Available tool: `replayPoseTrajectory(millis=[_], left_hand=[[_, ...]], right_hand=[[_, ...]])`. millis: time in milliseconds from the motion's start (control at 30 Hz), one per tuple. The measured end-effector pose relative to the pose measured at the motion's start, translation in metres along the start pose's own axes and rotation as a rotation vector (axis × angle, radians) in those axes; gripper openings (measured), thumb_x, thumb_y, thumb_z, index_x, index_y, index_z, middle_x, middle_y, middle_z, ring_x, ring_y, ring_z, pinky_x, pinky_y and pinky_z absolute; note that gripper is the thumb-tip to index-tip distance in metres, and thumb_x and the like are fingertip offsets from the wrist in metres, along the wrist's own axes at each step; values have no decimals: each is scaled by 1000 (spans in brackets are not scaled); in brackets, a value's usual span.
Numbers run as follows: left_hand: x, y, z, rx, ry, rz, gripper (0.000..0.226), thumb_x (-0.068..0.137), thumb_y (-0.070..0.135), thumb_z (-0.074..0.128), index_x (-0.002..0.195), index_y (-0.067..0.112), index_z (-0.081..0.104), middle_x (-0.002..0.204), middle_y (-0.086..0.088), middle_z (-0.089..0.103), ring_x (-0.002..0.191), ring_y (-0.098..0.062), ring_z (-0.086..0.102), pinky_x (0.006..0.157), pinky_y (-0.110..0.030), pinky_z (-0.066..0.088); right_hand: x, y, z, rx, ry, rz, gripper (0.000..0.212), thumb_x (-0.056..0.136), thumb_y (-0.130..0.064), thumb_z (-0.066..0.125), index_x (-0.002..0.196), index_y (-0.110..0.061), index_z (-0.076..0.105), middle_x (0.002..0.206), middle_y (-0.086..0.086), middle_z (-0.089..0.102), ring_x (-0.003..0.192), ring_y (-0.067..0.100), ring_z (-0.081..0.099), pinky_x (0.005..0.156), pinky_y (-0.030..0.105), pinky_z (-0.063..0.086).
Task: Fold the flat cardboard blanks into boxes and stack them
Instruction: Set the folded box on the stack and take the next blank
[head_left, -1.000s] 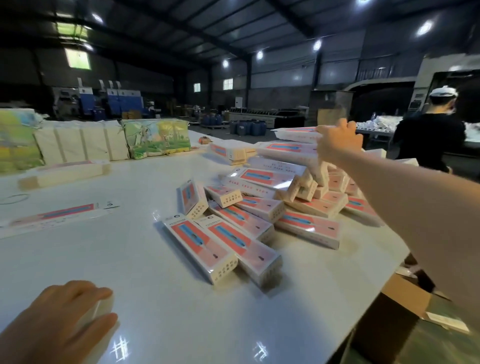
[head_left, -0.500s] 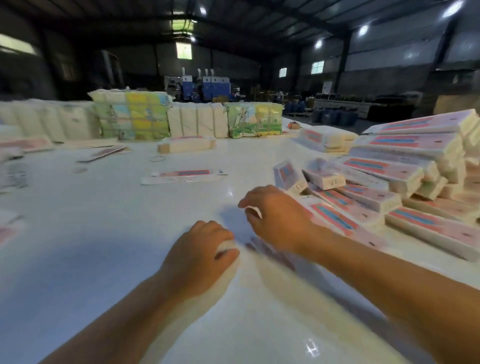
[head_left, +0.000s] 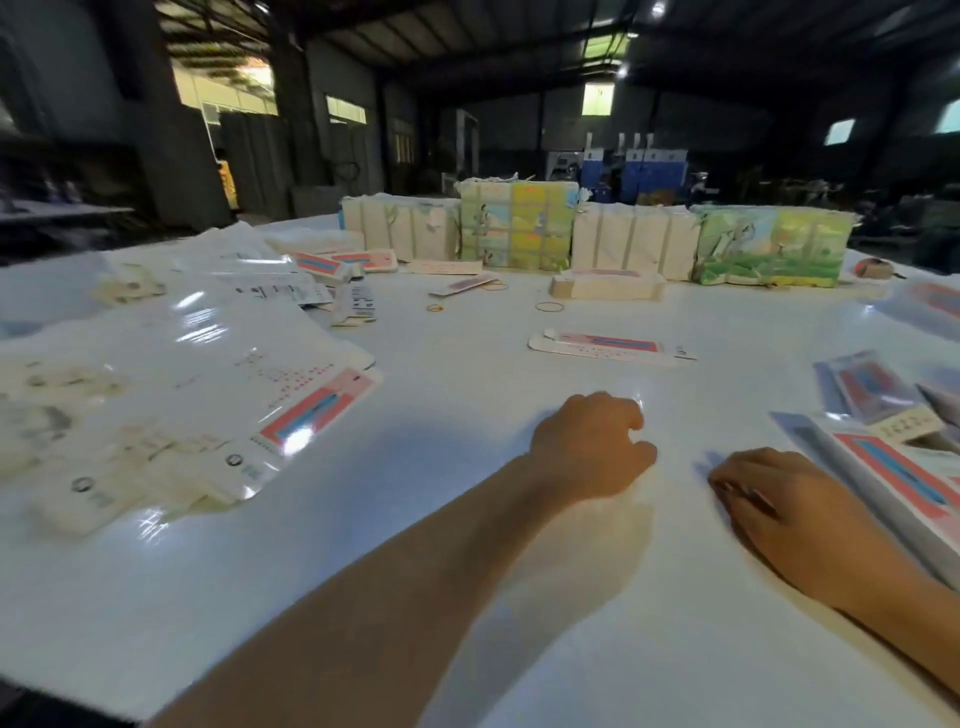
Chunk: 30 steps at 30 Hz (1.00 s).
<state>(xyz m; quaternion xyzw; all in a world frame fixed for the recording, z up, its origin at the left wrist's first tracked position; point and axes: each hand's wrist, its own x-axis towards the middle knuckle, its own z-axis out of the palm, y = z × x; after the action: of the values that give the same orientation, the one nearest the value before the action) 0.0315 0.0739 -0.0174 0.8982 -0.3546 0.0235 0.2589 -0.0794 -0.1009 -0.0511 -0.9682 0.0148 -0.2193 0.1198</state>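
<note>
Resting on table (head_left: 467, 395): left hand (head_left: 589, 449), seemingly empty.

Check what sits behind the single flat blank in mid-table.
Behind the flat blank lie a rubber band and a pale folded box, then wrapped bundles. Whatever lies behind those bundles is hidden.

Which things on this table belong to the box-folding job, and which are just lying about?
Belongs to the job:
flat blank
heap of blanks
folded boxes
left hand
right hand

Just lying about:
rubber bands
wrapped bundles
</note>
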Motion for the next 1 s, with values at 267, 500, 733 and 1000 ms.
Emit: replayPoseTrajectory(millis=[267,500,733,1000], left_hand=[[-33,-150,-123,416,64,-747,74,69,58,69,124,16,44,129,-13,41,121,-31,35,95,-42,37],[-57,-191,-130,452,111,-975,103,55,67,75,133,14,34,131,-14,37,124,-32,35,97,-46,32],[-53,-190,-135,322,178,-1074,95,51,49,84,124,13,36,123,-16,38,120,-31,33,99,-45,35],[-32,-137,-122,214,357,-727,12,89,18,52,96,9,48,85,-8,52,77,-23,52,58,-31,38]], right_hand=[[5,8,8,3,13,5,14,83,-6,65,79,-18,70,91,3,67,85,30,63,77,44,51],[6,10,10,-12,25,22,16,80,-3,67,81,-18,72,91,5,68,83,32,65,76,44,52],[2,3,5,3,13,30,19,79,2,67,82,-16,73,91,5,68,84,32,63,78,42,50],[4,-7,-3,19,-1,24,17,88,-7,57,85,-10,73,95,10,66,91,31,59,79,35,45]])
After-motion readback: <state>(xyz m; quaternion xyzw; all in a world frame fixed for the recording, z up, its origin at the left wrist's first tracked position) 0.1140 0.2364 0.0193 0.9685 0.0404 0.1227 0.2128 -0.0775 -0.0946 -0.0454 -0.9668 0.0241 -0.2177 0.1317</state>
